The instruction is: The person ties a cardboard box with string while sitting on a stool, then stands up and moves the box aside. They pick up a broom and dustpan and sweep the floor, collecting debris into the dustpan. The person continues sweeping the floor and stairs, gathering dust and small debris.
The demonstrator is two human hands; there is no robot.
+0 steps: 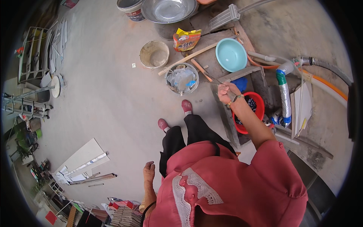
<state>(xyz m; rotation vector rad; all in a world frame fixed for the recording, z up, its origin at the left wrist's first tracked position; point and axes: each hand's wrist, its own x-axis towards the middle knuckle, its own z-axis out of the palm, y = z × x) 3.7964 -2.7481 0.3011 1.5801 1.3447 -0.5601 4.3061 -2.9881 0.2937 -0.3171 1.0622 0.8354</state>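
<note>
My right hand [227, 93] is closed around the grey metal part of a long tool [202, 71]. Its orange-brown handle points away from me, and its exact kind is not clear. Just below this hand, a red basin [261, 103] with dark, speckled contents sits inside a low concrete-walled enclosure [228, 126], partly hidden by my forearm. A blue cloth or bag [239, 83] lies beside the basin. My left hand [149, 171] hangs low at my side, its fingers curled together, with nothing visible in it.
Ahead stand a bucket of plastic scraps [197, 85], a dirty pail [141, 56], a light-blue basin [231, 55], a yellow-orange bag [186, 40] and a large metal basin [168, 10]. A wooden stick [189, 57] lies among them. Wrapped pipes [285, 90] rise at right; boards [85, 160] lie at left.
</note>
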